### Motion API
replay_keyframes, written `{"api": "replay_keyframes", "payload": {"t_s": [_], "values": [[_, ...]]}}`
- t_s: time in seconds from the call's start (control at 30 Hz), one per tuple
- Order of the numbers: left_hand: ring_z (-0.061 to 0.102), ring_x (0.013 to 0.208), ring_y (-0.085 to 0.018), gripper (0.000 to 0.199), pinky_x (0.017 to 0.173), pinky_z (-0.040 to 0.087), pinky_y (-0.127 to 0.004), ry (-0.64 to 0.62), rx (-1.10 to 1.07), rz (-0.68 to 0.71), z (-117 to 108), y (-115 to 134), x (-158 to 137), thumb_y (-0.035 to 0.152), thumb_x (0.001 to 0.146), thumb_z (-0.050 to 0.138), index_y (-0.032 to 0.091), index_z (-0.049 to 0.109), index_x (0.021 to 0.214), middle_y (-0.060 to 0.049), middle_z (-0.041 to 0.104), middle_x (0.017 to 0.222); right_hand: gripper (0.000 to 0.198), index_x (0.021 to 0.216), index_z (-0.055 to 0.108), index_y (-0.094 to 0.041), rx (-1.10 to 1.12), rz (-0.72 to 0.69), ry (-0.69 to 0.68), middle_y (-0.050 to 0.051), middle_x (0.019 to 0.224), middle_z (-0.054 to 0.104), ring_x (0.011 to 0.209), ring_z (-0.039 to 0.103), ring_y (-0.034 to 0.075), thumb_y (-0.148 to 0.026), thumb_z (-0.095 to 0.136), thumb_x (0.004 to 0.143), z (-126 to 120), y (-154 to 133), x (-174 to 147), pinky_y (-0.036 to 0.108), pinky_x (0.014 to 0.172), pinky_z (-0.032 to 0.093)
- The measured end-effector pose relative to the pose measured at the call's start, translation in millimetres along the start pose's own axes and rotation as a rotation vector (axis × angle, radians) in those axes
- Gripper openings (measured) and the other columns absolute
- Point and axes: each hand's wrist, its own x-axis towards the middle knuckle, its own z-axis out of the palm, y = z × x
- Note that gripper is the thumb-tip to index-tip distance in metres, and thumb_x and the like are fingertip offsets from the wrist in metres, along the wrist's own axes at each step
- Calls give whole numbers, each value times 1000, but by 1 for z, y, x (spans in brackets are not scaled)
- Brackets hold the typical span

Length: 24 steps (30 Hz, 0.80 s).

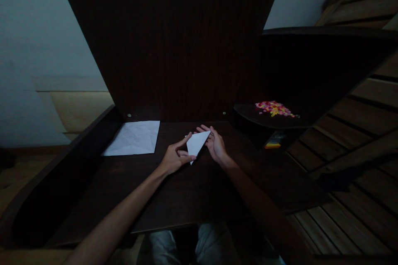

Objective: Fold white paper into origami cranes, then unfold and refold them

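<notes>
A small white folded paper (pixel 196 144), pointed at its upper right and lower ends, is held just above the dark desk. My left hand (pixel 174 158) grips its left side, with the thumb and a finger at the edge. On the other side my right hand (pixel 215 145) has its palm turned up and its fingers spread behind the paper's right tip. The thumb lies near that tip, and part of the fingers is hidden by the paper. To the left, a larger creased white sheet (pixel 133 138) lies flat on the desk.
The dark wooden desk (pixel 174 203) has a raised side board (pixel 62 174) at left and an upright back panel (pixel 174 49). Right of my hands, a low shelf (pixel 248 115) bears a heap of small pink, red and yellow pieces (pixel 275 108). A yellow-orange item (pixel 273 145) sits beneath it.
</notes>
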Motion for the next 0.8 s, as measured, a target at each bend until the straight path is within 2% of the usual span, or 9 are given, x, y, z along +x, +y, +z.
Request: {"api": "replay_keyframes", "payload": {"t_s": [0.13, 0.3, 0.4, 0.43, 0.5, 0.57, 0.6, 0.67, 0.8], "values": [[64, 56, -13, 103, 55, 47, -20, 7, -6, -6, 0, 2, -2, 22, 62, 80, 15, 24, 148, -5, 72, 68, 45, 104, 67, -19, 7, 20, 4, 9, 101, 74, 92, 68, 23, -55, 46, 87, -5, 0, 3, 34, 77, 51], [65, 57, -14, 104, 53, 46, -18, 23, 0, 16, -1, 2, -2, 22, 62, 80, 14, 23, 148, -4, 72, 67, 40, 95, 69, -16, -98, -58, 2, 11, 99, 74, 92, 68, 23, -51, 64, 76, -5, 1, 2, 32, 76, 51], [67, 61, -14, 104, 55, 50, -19, 31, -19, 30, -2, -1, 0, 20, 61, 81, 18, 25, 148, -14, 73, 98, 37, 90, 70, -15, -147, -100, 39, 12, 97, 74, 89, 69, 23, -49, 67, 75, -5, 2, 2, 32, 74, 51], [68, 62, -13, 105, 56, 51, -20, 40, -33, 49, -2, -3, 1, 19, 59, 81, 22, 25, 148, -18, 67, 117, 37, 89, 70, -15, -152, -104, 51, 13, 96, 74, 88, 69, 23, -49, 66, 75, -5, 2, 2, 32, 72, 51], [68, 65, -12, 109, 57, 54, -21, 56, -78, 100, -2, -5, 3, 16, 58, 81, 31, 22, 148, -21, 41, 144, 37, 87, 69, -15, -157, -110, 67, 13, 93, 74, 87, 70, 24, -49, 66, 75, -6, 2, 3, 32, 71, 52], [69, 66, -12, 114, 58, 55, -22, 75, -132, 136, -3, -7, 6, 13, 57, 80, 37, 16, 149, -21, 25, 152, 37, 86, 69, -15, -153, -114, 80, 13, 91, 75, 85, 70, 24, -49, 66, 75, -7, 2, 4, 32, 69, 53], [69, 66, -12, 115, 59, 55, -23, 96, -155, 137, -3, -8, 7, 13, 58, 79, 37, 14, 149, -22, 26, 152, 36, 86, 69, -15, -148, -114, 86, 13, 90, 75, 83, 70, 23, -49, 67, 75, -8, 3, 5, 32, 68, 53], [70, 68, -14, 113, 61, 56, -24, 172, -186, 121, -5, -9, 10, 14, 59, 79, 30, 15, 150, -23, 41, 144, 34, 87, 69, -16, -137, -111, 91, 10, 87, 74, 78, 69, 21, -48, 68, 74, -9, 4, 6, 32, 65, 54], [71, 75, -19, 90, 66, 57, -29, 335, -215, 115, -12, -9, 15, 24, 62, 79, 18, 35, 140, -16, 69, 109, 30, 90, 69, -17, -127, -119, 100, 4, 76, 71, 69, 65, 17, -41, 72, 71, -11, 8, 8, 32, 63, 58]]}}
